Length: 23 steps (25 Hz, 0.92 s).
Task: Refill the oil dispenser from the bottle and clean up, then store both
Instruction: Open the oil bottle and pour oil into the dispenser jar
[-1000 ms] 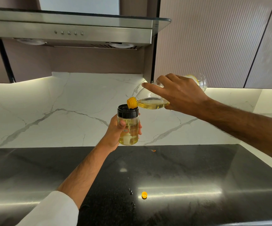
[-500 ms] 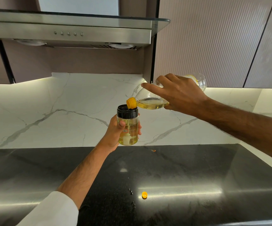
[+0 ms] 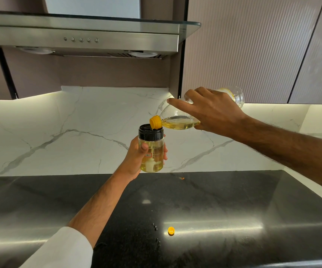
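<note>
My left hand (image 3: 137, 160) grips a clear oil dispenser (image 3: 152, 151) with a black collar, held upright above the black counter. It holds yellow oil in its lower part. My right hand (image 3: 210, 111) holds a clear plastic oil bottle (image 3: 177, 120) tipped nearly flat, its yellow spout resting over the dispenser's open top. A pool of oil lies in the bottle's shoulder near the neck. A small yellow cap (image 3: 171, 230) lies on the counter below.
The black stone counter (image 3: 224, 200) has a few dark droplets (image 3: 156, 235) left of the cap and a small orange speck (image 3: 182, 178) near the marble backsplash (image 3: 59, 132). A steel range hood (image 3: 83, 37) hangs overhead, with ribbed cabinet doors (image 3: 253, 51) at right.
</note>
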{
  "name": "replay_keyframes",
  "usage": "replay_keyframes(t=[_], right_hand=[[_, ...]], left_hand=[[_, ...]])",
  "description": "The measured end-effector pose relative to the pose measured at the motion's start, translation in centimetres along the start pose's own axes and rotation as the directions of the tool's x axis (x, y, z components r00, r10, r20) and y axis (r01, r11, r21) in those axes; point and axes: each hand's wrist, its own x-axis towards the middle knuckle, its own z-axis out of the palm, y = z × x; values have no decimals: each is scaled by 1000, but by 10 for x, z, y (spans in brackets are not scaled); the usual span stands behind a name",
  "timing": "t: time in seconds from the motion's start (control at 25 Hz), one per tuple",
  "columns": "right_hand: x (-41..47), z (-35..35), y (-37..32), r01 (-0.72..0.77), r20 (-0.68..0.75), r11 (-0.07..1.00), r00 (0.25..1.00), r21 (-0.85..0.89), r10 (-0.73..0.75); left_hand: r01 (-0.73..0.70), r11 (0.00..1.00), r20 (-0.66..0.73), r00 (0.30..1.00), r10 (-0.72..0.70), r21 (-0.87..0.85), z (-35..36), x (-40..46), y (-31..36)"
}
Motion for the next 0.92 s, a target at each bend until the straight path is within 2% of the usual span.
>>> replay_keyframes(t=[0.92], right_hand=[[2,0,-2,4,-19,1000,1000,15,-4]], left_hand=[[4,1000,8,1000,-4,8,-2,0,0]])
